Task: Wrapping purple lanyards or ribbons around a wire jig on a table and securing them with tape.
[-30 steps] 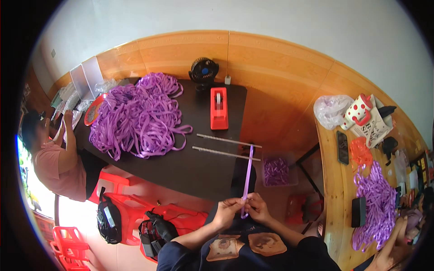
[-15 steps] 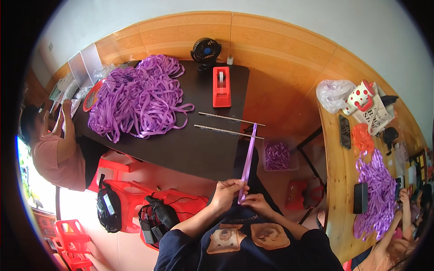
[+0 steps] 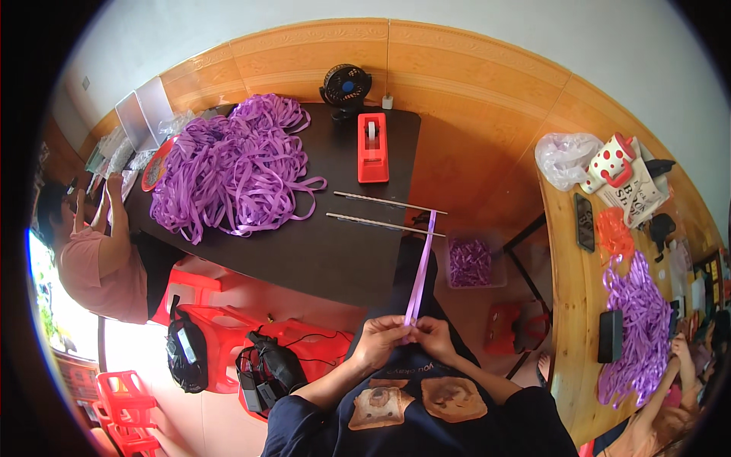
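A purple ribbon [image 3: 421, 278] runs from two thin metal rods [image 3: 386, 201] down to my hands in front of my body. The rods stick out past the right edge of the dark table, and the ribbon loops about their ends. My left hand [image 3: 383, 340] pinches the lower end of the ribbon between thumb and fingers. Right beside it, my right hand [image 3: 436, 339] is closed on the same end, its fingertips meeting the left ones. The ribbon's very tip is partly hidden by the fingers.
A big purple ribbon heap [image 3: 236, 164], a red tape dispenser [image 3: 372, 161] and a black fan [image 3: 346, 85] stand on the dark table [image 3: 327, 263]. A bin of ribbon pieces [image 3: 470, 263] sits below. Another person [image 3: 106, 263] works at left; more ribbon [image 3: 638, 335] covers the wooden table.
My right hand has moved up to meet my left at the ribbon's end. The left hand has lowered slightly along the ribbon, and the ribbon's loose tail is now between both hands.
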Demonstrator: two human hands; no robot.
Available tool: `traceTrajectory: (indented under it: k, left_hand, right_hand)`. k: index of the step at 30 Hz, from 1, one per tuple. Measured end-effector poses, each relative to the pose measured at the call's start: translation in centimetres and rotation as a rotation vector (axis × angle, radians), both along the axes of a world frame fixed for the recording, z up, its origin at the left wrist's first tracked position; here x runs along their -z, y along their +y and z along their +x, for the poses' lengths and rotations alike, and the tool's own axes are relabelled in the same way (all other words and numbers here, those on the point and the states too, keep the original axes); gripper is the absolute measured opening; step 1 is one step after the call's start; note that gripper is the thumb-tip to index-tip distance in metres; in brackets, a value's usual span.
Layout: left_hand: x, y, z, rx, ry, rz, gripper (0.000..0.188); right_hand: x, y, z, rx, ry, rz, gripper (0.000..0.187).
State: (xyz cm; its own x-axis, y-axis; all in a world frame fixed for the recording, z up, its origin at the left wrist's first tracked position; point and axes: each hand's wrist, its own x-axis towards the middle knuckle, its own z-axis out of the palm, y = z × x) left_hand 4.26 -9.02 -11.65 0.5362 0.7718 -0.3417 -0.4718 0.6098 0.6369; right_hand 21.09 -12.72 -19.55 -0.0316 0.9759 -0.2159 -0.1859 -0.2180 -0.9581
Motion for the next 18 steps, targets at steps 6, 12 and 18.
traceTrajectory:
  k: [6,12,18]
  left_hand:
    - [2.2,2.0,0.8,0.000,0.112,0.056,0.016]
    - [2.3,3.4,1.2,0.073,0.222,0.089,0.017]
    - [1.0,4.6,1.0,0.106,0.295,0.136,0.018]
  right_hand:
    - [-1.2,-0.7,0.4,-0.285,-0.003,0.020,0.008]
    - [-2.8,-0.5,-0.1,-0.343,-0.099,-0.065,0.014]
    - [-3.5,-0.1,-0.2,-0.354,-0.096,-0.108,0.013]
